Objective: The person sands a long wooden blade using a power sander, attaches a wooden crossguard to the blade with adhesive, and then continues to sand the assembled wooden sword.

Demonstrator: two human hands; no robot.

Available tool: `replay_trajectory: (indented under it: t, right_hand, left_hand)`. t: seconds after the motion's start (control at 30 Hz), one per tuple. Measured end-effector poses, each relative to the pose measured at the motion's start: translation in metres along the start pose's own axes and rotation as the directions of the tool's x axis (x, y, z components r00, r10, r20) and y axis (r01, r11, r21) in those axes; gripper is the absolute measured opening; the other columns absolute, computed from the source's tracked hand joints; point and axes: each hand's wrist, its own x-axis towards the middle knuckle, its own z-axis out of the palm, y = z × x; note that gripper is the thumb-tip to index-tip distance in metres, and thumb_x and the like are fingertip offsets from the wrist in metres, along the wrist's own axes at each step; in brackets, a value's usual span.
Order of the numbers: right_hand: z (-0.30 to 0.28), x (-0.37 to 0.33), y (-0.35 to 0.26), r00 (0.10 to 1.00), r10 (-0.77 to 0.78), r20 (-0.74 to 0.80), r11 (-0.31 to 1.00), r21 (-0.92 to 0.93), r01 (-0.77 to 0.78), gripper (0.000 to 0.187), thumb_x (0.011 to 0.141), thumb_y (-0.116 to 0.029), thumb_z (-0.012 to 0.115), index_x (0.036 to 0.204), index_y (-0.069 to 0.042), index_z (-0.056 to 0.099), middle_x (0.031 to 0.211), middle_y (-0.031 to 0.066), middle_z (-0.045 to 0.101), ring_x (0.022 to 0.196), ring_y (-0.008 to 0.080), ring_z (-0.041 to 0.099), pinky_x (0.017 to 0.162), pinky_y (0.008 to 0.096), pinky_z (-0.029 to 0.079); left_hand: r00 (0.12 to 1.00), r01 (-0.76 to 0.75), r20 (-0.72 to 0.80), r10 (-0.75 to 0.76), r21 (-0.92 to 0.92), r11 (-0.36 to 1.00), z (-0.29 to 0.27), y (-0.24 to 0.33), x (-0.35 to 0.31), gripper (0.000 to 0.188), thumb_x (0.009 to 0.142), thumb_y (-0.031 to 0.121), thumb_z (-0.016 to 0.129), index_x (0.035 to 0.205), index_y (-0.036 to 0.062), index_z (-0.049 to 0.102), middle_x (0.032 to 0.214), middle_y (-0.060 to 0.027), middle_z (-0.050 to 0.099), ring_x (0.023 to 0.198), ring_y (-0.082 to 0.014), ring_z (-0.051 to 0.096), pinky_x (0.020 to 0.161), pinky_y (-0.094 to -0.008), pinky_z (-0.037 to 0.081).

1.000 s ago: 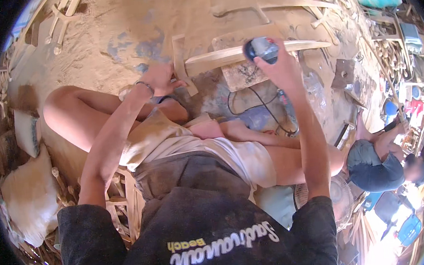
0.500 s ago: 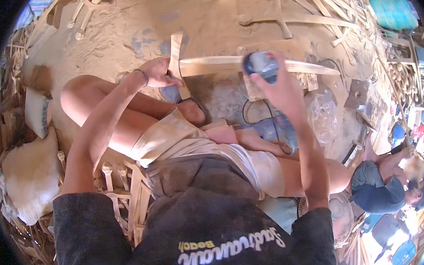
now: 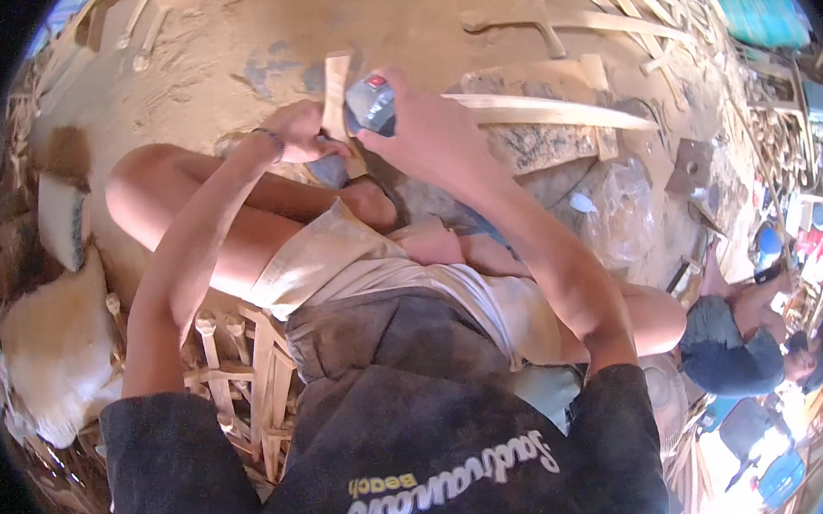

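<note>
A pale wooden sword (image 3: pixel 564 110) lies crosswise in front of me, its guard to the left and its curved tip to the right. My left hand (image 3: pixel 298 135) is closed around its handle, just left of the guard (image 3: pixel 337 97). My right hand (image 3: pixel 431 139) grips a handheld power tool, apparently an angle grinder (image 3: pixel 371 106), over the blade close to the guard. The hand and forearm hide part of the blade and most of the tool's body. Whether the tool's disc touches the wood cannot be seen.
A worn board (image 3: pixel 548 145) sits beneath the blade. More wooden swords (image 3: pixel 596 22) lie at the far right, others (image 3: pixel 247 376) at my lower left. A clear plastic bag (image 3: pixel 621 216) and a square plate (image 3: pixel 690 172) lie right. Another person (image 3: pixel 733 348) sits at the right.
My right hand has carried the grinder leftward along the blade, from its middle to near the guard. My left hand keeps its hold, and the sword has shifted slightly.
</note>
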Motion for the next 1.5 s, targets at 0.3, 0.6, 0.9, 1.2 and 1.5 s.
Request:
replay_trajectory:
  t: [0.3,0.6,0.9,1.2,1.5]
  right_hand:
    - [-0.034,-0.03,0.069,0.976,0.217,-0.032,0.974,-0.058,-0.219,0.076,0.091,-0.051,0.08,0.153,-0.02,0.049,0.113,0.0257,0.078,0.109,0.0454,0.076,0.095,0.0538,0.059]
    - [-0.093,-0.073,0.227,0.874,0.402,-0.275,0.913,0.048,-0.405,0.079,0.088,-0.043,0.088,0.153,-0.015,0.053,0.127,0.0271,0.074,0.116,0.0416,0.075,0.103,0.0455,0.056]
    - [-0.142,-0.109,0.368,0.739,0.508,-0.443,0.858,0.18,-0.481,0.083,0.086,-0.038,0.088,0.15,0.0,0.05,0.139,0.0287,0.068,0.131,0.0409,0.067,0.11,0.0467,0.052]
    - [-0.052,-0.059,0.114,0.976,0.194,-0.099,0.978,0.093,-0.185,0.072,0.092,-0.045,0.078,0.152,-0.013,0.051,0.111,0.024,0.079,0.102,0.043,0.078,0.09,0.0545,0.061]
    - [-0.055,-0.071,0.136,0.972,0.223,-0.069,0.965,0.153,-0.211,0.068,0.091,-0.044,0.078,0.149,-0.016,0.056,0.106,0.0179,0.081,0.103,0.0392,0.079,0.094,0.0527,0.061]
  left_hand:
    - [0.999,0.051,-0.005,-0.05,0.088,0.995,0.002,0.006,-0.003,0.03,0.086,0.036,0.091,0.113,0.0231,0.085,0.095,-0.0106,0.083,0.089,-0.0338,0.079,0.08,-0.0441,0.06]
    - [0.999,0.05,0.0,-0.05,0.059,0.997,0.008,-0.003,0.001,0.041,0.086,0.045,0.092,0.114,0.0166,0.085,0.1,-0.0143,0.083,0.088,-0.0342,0.08,0.079,-0.0447,0.062]
    - [0.999,0.025,0.039,-0.024,-0.034,0.999,0.001,-0.005,0.01,0.035,0.087,0.03,0.094,0.116,0.0121,0.084,0.103,-0.0146,0.083,0.091,-0.0274,0.081,0.082,-0.041,0.062]
    - [0.993,0.057,0.103,-0.057,0.005,0.998,-0.021,-0.043,-0.032,0.031,0.089,0.027,0.089,0.113,0.0081,0.084,0.106,-0.014,0.084,0.1,-0.0268,0.079,0.095,-0.0422,0.059]
    - [0.993,0.074,0.09,-0.073,-0.008,0.997,-0.013,-0.036,-0.031,0.027,0.091,0.025,0.089,0.11,0.0061,0.085,0.096,-0.0098,0.084,0.081,-0.0156,0.077,0.076,-0.0341,0.06]
